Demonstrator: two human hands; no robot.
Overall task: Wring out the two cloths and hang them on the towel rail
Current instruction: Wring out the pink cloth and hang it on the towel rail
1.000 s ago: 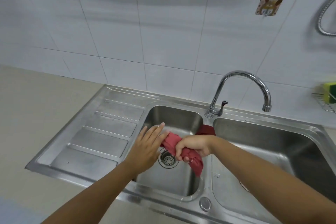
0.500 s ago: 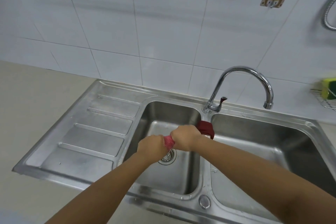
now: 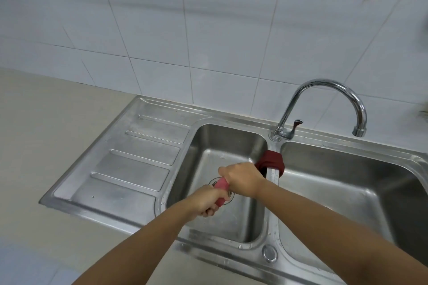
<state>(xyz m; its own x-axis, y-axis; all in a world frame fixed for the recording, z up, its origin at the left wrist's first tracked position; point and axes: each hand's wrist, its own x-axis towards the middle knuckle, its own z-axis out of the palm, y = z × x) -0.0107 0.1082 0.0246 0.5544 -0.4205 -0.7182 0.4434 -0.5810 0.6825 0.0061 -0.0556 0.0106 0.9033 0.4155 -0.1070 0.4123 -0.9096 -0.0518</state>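
Since the earlier frame I see my left hand (image 3: 203,201) has dropped lower and nearer me, stretching the twisted pink cloth (image 3: 221,188) between it and my right hand (image 3: 243,178), fingers of both clamped tight on it above the drain of the left basin. A darker red cloth (image 3: 272,161) drapes limp over the divider of the brushed steel sink (image 3: 129,164), below the curved chrome tap (image 3: 324,99). No writing is readable; glossy white tiles (image 3: 162,30) back the beige tabletop (image 3: 46,122).

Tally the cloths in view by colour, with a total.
Pink cloth twisted between left hand and right hand: 1
Dark red cloth draped over the steel sink divider: 1
Total: 2
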